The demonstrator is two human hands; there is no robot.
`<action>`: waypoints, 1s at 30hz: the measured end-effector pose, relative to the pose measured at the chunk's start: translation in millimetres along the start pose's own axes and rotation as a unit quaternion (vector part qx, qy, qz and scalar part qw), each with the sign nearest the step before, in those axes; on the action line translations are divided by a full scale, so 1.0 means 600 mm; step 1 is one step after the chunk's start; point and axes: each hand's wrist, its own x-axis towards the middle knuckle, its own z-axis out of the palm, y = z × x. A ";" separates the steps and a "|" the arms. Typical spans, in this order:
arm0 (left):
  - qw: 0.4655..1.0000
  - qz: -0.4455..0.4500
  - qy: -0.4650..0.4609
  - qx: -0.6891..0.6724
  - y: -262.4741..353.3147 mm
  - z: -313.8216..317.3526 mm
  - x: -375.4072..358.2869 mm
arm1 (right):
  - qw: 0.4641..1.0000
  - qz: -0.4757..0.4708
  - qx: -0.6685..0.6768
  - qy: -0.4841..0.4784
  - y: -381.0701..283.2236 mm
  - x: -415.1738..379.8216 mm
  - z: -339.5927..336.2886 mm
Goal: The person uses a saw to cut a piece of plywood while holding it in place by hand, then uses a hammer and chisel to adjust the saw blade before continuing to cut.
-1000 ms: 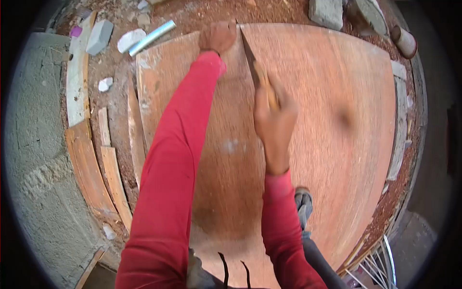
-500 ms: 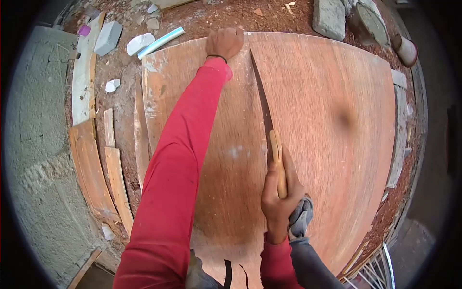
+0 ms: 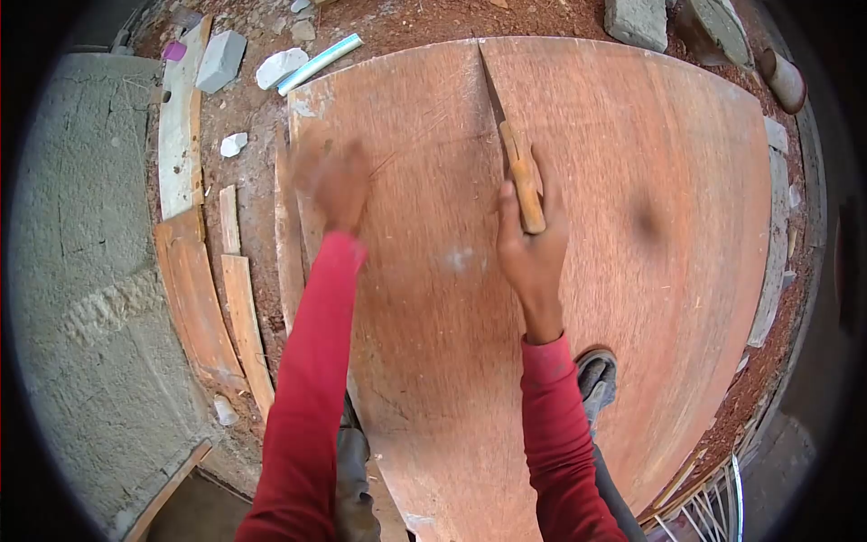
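A large reddish plywood sheet (image 3: pixel 424 343) fills the middle of the view. Near its far edge, a handsaw (image 3: pixel 520 176) stands with its dark blade in a slit in the sheet and its wooden handle towards me. My right hand (image 3: pixel 533 248) is closed about that handle, thumb on one side and fingers on the other. Over the left part of the sheet, my left hand (image 3: pixel 334 185) is smeared by motion, and nothing shows in it. A shoe (image 3: pixel 596 372) is on the sheet right of my right forearm.
Wood strips (image 3: pixel 242 316) and a white board (image 3: pixel 181 135) lie on the ground at left, before a rough concrete surface (image 3: pixel 81 226). Concrete blocks (image 3: pixel 637 23), a bucket (image 3: pixel 713 32) and a blue-white tube (image 3: pixel 321 63) lie beyond the far edge.
My left hand has left the sheet's far edge and moved left and nearer to me. My right hand and the saw have moved forward, away from me, with less blade showing.
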 end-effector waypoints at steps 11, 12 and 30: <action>0.921 -0.313 -0.161 -0.168 -0.087 -0.100 -0.076 | 0.989 -0.028 -0.145 -0.014 -0.087 -0.105 -0.077; 0.913 -0.323 -0.192 -0.157 -0.091 -0.094 -0.074 | 0.994 0.017 -0.106 -0.010 -0.083 -0.084 -0.053; 0.858 -0.339 -0.326 -0.207 -0.104 -0.119 -0.070 | 0.985 0.066 -0.156 -0.026 -0.104 -0.029 -0.033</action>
